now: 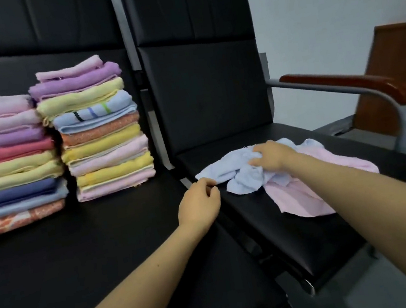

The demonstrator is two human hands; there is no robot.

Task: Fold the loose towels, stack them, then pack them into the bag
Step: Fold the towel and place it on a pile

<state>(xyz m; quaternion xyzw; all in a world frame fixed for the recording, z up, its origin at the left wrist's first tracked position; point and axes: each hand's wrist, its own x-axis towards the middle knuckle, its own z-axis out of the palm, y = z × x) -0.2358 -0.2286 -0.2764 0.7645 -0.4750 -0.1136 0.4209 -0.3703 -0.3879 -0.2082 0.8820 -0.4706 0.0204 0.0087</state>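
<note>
Towels, folded: two stacks (102, 127) are kept at the seat's (79, 253) back edge, clear of the work.
Blue towel (237, 175): crumpled on the neighbouring seat over a pink towel (306, 190).
Right hand (271, 155): grip closed on the blue towel's bunched middle, apparently for lifting.
Left hand (199, 202): corner pinched.

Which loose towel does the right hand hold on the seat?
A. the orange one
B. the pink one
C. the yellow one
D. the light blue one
D: the right hand grips the crumpled light blue towel, which lies partly over the pink towel on the black seat; the left hand pinches the blue towel's near corner.
</note>
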